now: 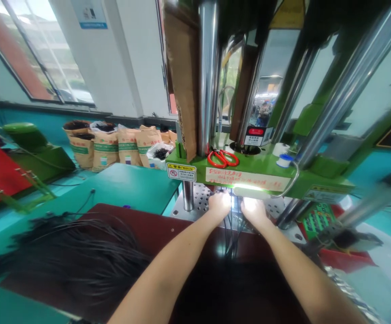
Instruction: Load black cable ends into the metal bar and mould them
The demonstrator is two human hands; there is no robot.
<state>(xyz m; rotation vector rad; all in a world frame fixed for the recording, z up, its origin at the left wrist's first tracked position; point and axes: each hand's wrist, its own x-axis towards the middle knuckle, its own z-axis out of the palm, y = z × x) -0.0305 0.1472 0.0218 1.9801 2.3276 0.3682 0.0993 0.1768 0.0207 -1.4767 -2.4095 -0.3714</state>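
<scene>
Under the green press head, my left hand (220, 203) is closed, its fingers curled in at the work area and washed out by the lamp. Beside it, to the right, my right hand (253, 210) is curled in the same way. Thin black cables (229, 236) run from between the hands down over the front edge of the dark red board. Both hands are at the upper ends of these cables; the ends themselves are hidden by fingers and glare. A lit white lamp (252, 192) hangs just above the hands, over a perforated metal plate (200, 204).
A large heap of black cables (80, 261) covers the left of the dark red board (168, 229). Red-handled scissors (222, 158) and a blue-white spool (285, 160) rest on the press ledge. Steel columns (208, 81) flank the work area. Filled paper sacks (106, 148) stand behind the green table (131, 184).
</scene>
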